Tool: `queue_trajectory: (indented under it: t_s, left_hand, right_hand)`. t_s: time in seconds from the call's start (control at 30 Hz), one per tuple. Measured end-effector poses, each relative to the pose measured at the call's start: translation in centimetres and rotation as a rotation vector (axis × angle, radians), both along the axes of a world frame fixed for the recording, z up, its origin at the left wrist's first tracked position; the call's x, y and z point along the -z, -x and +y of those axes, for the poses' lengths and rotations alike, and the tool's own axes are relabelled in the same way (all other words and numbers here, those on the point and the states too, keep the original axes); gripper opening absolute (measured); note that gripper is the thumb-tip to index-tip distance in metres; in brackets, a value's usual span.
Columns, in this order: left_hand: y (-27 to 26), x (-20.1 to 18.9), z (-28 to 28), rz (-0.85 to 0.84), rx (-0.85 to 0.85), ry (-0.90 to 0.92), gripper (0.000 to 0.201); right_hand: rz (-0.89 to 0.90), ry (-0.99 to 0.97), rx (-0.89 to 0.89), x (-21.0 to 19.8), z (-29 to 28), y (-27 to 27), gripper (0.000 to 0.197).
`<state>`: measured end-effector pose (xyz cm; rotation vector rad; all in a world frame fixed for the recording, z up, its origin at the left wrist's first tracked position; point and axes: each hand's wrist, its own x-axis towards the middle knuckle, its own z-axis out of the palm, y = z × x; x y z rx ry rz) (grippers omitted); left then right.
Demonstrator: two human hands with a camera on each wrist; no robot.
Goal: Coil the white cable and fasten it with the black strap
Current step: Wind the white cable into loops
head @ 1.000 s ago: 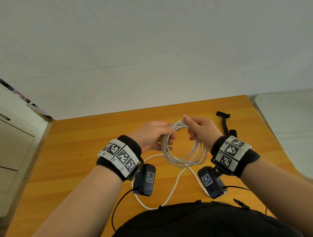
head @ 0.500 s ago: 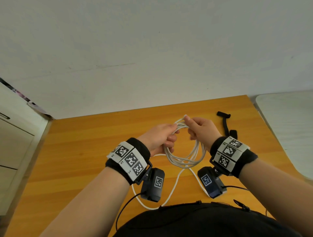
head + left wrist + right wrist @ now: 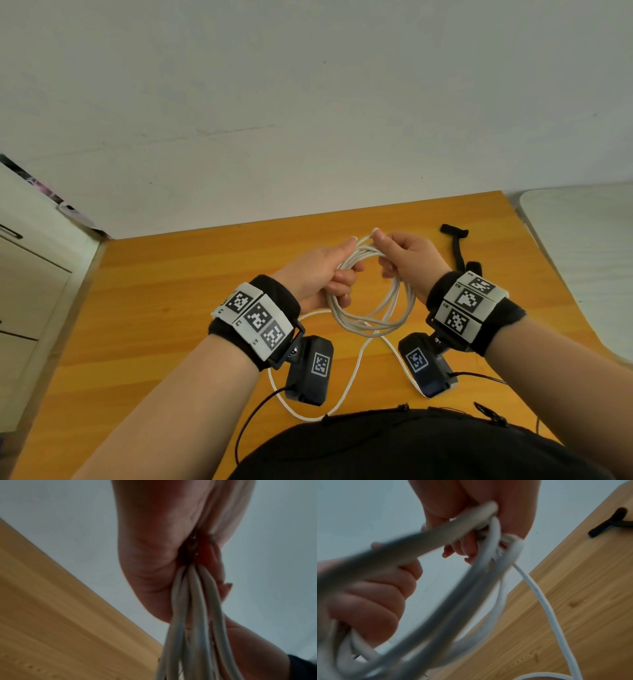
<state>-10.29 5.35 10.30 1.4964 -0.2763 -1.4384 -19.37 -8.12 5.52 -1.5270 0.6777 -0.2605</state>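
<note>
The white cable (image 3: 371, 317) hangs in several loops above the wooden table (image 3: 164, 294), held at its top by both hands. My left hand (image 3: 323, 274) grips the loops' left side with curled fingers; the left wrist view shows the strands (image 3: 193, 601) running out of its fist. My right hand (image 3: 404, 255) pinches the top of the loops (image 3: 481, 516) beside it. A loose tail of cable (image 3: 356, 373) trails down onto the table toward my body. The black strap (image 3: 457, 246) lies flat on the table behind my right wrist, untouched, and it shows in the right wrist view (image 3: 607, 522).
A white wall stands behind the table's far edge. A pale cabinet (image 3: 30, 291) sits to the left and a white surface (image 3: 582, 257) to the right. Black camera leads (image 3: 253, 414) hang from both wrists near my dark shirt.
My left hand slid up and right along the loops until it closed beside the right hand at the top. The coil narrowed a little. The strap has not moved.
</note>
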Motion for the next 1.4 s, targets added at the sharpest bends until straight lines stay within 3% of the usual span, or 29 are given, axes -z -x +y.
queue_trajectory:
  t_s: [0.13,0.37,0.47,0.6,0.7,0.83,0.93,1.03,1.13,1.27,1.4]
  left_hand:
    - [0.2,0.4,-0.1,0.04,-0.12,0.056,0.039]
    - [-1.8,-0.1,0.0,0.272,-0.423,0.206,0.039]
    - [-2.4,-0.3,-0.3,0.335,-0.573,0.257,0.039]
    - [-3.0,-0.7,-0.4,0.354,-0.719,0.3,0.038]
    - [-3.0,-0.6,-0.4,0.333,-0.768,0.316,0.039]
    - [-2.6,-0.3,-0.4,0.268,-0.749,0.325,0.042]
    - [-2.3,-0.2,-0.5,0.182,-0.709,0.321,0.043]
    - [-1.8,-0.1,-0.7,0.086,-0.653,0.31,0.045]
    - [-1.4,0.2,-0.9,0.013,-0.579,0.31,0.042]
    - [-0.9,0.4,-1.0,-0.276,-0.448,0.262,0.029]
    - [-0.3,0.6,-1.0,-0.519,-0.361,0.236,0.026]
  right_hand:
    - [0.026,-0.095,-0.013,-0.1,-0.2,-0.3,0.041]
    - [0.107,-0.472,-0.015,1.0,-0.9,1.3,0.061]
    - [0.185,-0.453,-0.061,1.8,-0.4,1.7,0.052]
    - [0.321,-0.42,-0.168,2.3,0.9,2.4,0.025]
    - [0.376,-0.316,-0.165,2.3,1.5,2.4,0.021]
    - [0.457,0.082,-0.236,2.3,1.7,2.1,0.02]
    - [0.542,0.413,-0.33,1.9,1.7,1.7,0.031]
    - [0.605,0.601,-0.387,0.8,1.9,1.2,0.027]
    - [0.649,0.719,-0.453,0.2,2.2,1.0,0.026]
    - [0.666,0.777,-0.607,-0.2,2.4,0.6,0.054]
    - [0.612,0.778,-0.609,-1.1,2.8,0.7,0.037]
